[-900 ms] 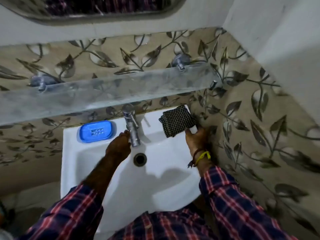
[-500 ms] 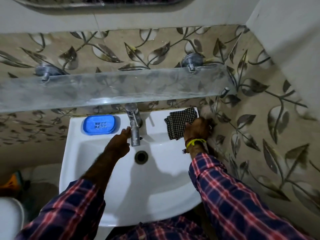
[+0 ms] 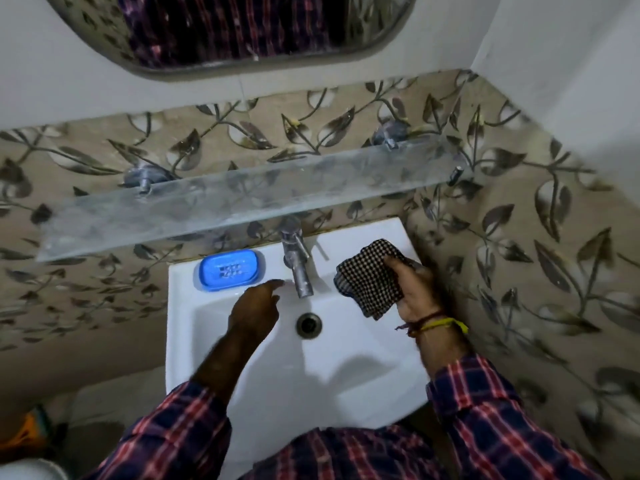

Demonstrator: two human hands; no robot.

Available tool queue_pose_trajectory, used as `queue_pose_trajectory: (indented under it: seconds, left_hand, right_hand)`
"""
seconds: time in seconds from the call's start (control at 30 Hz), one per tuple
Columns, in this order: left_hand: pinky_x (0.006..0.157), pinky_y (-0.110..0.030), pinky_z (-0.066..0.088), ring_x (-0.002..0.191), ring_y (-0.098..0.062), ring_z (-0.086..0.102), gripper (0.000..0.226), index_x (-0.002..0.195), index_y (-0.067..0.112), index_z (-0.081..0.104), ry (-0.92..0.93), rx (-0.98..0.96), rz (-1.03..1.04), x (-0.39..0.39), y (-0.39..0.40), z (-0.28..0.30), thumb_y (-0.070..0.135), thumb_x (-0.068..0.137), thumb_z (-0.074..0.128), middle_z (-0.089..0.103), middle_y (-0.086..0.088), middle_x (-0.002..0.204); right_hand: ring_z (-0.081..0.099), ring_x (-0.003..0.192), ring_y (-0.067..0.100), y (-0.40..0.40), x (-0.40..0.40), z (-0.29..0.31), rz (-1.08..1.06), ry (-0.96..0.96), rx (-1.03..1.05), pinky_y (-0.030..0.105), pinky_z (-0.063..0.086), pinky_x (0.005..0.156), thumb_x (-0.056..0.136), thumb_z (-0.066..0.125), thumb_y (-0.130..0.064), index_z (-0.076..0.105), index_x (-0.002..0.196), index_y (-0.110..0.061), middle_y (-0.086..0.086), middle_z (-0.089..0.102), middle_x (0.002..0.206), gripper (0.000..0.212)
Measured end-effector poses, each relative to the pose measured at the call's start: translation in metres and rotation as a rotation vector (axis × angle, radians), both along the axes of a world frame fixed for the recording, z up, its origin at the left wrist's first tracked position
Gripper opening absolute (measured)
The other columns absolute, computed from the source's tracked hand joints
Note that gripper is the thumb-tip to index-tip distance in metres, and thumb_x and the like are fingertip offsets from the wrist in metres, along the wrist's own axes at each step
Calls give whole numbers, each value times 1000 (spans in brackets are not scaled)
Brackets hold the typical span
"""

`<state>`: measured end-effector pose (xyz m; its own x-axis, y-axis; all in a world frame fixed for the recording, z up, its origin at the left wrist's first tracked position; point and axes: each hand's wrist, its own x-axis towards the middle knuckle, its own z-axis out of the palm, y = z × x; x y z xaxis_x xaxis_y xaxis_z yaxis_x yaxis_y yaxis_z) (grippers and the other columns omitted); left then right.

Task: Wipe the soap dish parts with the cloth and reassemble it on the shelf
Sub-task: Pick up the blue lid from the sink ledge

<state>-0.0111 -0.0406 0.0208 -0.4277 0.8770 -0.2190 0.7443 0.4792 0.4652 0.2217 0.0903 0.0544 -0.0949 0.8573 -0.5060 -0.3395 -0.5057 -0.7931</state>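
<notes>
Seen from above: a white sink (image 3: 214, 341) under a glass shelf (image 3: 242, 199) fixed on a leaf-pattern tiled wall (image 3: 519, 237). On the sink's back rim, near its left corner, lies the blue soap dish (image 3: 229, 269), assembled, with a slotted area in the middle; slots blurred, hard to count. Just right of it, at the middle of the back rim, stands the metal tap (image 3: 297, 263), spout pointing toward the drain (image 3: 308, 325).

Over the basin, between dish and tap, hovers the left hand (image 3: 255, 311), back side up, fingers relaxed and a little spread, holding nothing; fingertips close to the tap spout, contact not possible to judge. Near the sink's right edge, the right hand (image 3: 414, 292) grips the checked cloth (image 3: 369, 277), thumb on top, cloth raised off the rim and hanging in folds; fingers under the cloth hidden. On that wrist, a yellow band (image 3: 443, 323) with darker threads.

Above, only the lower part of a mirror (image 3: 225, 32), cut by the top edge. At bottom, plaid sleeves (image 3: 491, 417), partly out of frame. In the lower left corner, something orange (image 3: 29, 431) and something white, too dark and cut off to identify.
</notes>
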Motion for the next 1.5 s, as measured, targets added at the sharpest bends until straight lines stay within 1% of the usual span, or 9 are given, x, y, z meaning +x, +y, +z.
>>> queue_pose_trajectory:
  seconds: [0.23, 0.4, 0.57, 0.67, 0.77, 0.9, 1.1, 1.27, 1.5]
  left_hand:
    - [104, -41, 47, 123, -34, 61, 35, 129, 12, 66, -7, 336, 57, -22, -60, 15, 8, 94, 62, 68, -13, 131]
    - [103, -41, 46, 125, -34, 58, 38, 132, 13, 63, -24, 350, 119, -46, -76, 14, 7, 94, 62, 66, -12, 133]
    - [112, -46, 37, 137, -38, 45, 50, 141, 6, 54, 21, 364, 119, -75, -77, 9, 5, 92, 66, 54, -19, 145]
    - [119, -46, 27, 141, -41, 40, 62, 143, -2, 48, 43, 363, 69, -90, -71, 7, 11, 88, 74, 47, -24, 150]
    - [120, -46, 24, 143, -40, 37, 83, 147, -1, 42, 45, 314, 80, -106, -63, 6, 24, 80, 84, 43, -24, 152]
    - [121, -44, 21, 148, -35, 28, 113, 155, 7, 28, -50, 180, 145, -129, -53, 1, 36, 66, 92, 33, -17, 161]
    - [122, -40, 21, 149, -31, 29, 124, 155, 8, 30, -141, 179, 95, -138, -50, -2, 36, 55, 98, 33, -15, 161]
    - [121, -43, 26, 148, -29, 31, 124, 155, 12, 30, -154, 164, 68, -132, -42, -5, 44, 56, 96, 36, -11, 160]
    - [115, -41, 35, 137, -30, 44, 110, 148, 16, 44, -106, 208, 119, -134, -28, -11, 47, 56, 96, 51, -10, 149]
  right_hand:
    - [63, 102, 43, -86, -2, -6, 215, 29, -303, 48, 57, 80, 84, 53, 20, 55, 125, 18, 32, 62, 120, 41]
    - [75, 79, 41, -118, -19, -7, 179, 127, -284, 49, 60, 56, 91, 54, 9, 64, 111, 6, 28, 73, 97, 23]
    - [72, 88, 40, -128, -45, 2, 169, -34, -40, 46, 61, 62, 90, 68, -6, 72, 101, 4, 25, 75, 98, 16]
    - [70, 97, 40, -126, -69, 12, 189, -32, 40, 52, 57, 83, 91, 67, -7, 71, 106, 6, 26, 72, 106, 21]
    - [71, 101, 35, -120, -89, 22, 278, 48, 9, 44, 60, 86, 94, 63, -8, 73, 106, 1, 20, 74, 106, 18]
    - [59, 122, 43, -112, -100, 35, 424, 136, -110, 60, 47, 102, 95, 62, -21, 58, 131, 4, 27, 62, 130, 44]
    - [61, 117, 49, -96, -93, 23, 564, 167, -148, 71, 42, 100, 85, 68, -7, 57, 131, 4, 33, 62, 127, 49]
    - [71, 100, 44, -82, -78, 18, 549, 247, -229, 55, 60, 71, 85, 63, -4, 59, 128, 5, 30, 69, 116, 44]
    - [70, 106, 38, -74, -77, 16, 530, 311, -255, 53, 60, 83, 86, 57, -6, 55, 132, 8, 28, 66, 124, 48]
